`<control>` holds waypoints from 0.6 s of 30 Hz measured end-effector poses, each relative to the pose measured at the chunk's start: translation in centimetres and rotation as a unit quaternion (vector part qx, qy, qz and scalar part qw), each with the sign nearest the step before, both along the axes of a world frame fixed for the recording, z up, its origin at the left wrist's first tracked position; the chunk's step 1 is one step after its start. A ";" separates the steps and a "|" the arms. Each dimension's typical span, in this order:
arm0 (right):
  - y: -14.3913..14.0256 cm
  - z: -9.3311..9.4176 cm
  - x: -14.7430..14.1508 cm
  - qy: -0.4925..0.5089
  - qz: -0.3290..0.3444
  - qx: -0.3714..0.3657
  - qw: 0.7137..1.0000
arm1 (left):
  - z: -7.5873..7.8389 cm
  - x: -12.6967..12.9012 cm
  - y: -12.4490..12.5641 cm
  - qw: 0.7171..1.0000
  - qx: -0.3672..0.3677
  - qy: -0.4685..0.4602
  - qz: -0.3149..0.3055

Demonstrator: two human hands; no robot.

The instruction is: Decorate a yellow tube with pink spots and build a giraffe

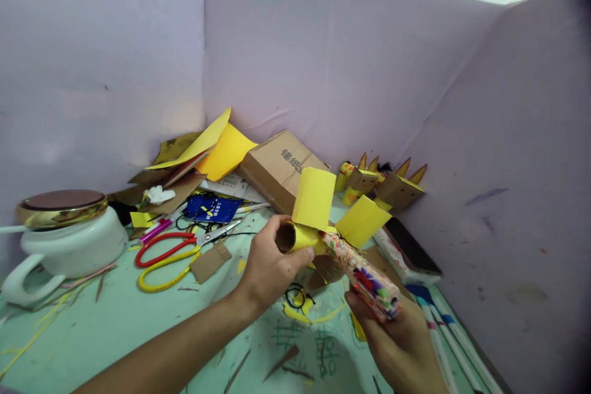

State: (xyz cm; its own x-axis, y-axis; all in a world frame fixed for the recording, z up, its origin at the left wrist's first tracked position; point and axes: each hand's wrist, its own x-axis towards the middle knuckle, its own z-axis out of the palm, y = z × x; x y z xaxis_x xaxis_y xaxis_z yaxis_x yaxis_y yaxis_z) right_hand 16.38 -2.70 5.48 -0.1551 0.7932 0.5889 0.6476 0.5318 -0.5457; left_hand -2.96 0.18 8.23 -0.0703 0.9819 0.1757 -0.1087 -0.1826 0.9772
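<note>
My left hand [272,261] is closed around a cardboard tube [302,237] wrapped in yellow paper, its open brown end facing left. A curved yellow paper piece [314,198] stands up from the tube, and another yellow paper flap [362,220] sticks out to its right. In my right hand [399,335] is a glue gun [362,271] with a colourful patterned body and a small red light. Its front end meets the yellow paper on the tube; whether glue is coming out is hidden.
Red-and-yellow scissors [180,258] lie left, beside a white mug [76,240] with a lid. Behind stand a cardboard box [281,166] and yellow sheets [226,151]. Small cardboard figures [399,189], a phone [410,246] and markers [455,335] are on the right. Scraps [284,360] litter the front.
</note>
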 end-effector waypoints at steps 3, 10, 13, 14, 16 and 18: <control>-0.1 -0.3 0.2 0.001 0.006 -0.023 1.000 | 0.0 0.0 0.0 1.000 0.005 0.004 -0.003; -0.3 -1.0 0.4 0.053 0.013 -0.046 0.997 | -0.2 0.0 -0.1 0.999 0.021 0.032 0.017; -0.3 -1.2 0.3 0.043 0.001 -0.037 0.998 | -0.3 0.0 0.0 0.999 0.027 0.023 0.017; -0.3 -1.4 0.2 0.037 0.000 -0.036 0.999 | -0.3 0.0 0.0 0.999 0.028 0.021 0.017; -0.3 -1.7 0.1 0.034 0.001 -0.037 0.999 | -0.4 0.0 0.0 0.999 0.028 0.017 0.014; -0.2 -2.0 0.1 0.040 -0.002 -0.036 0.999 | -0.3 0.1 -0.1 0.999 0.031 0.011 0.008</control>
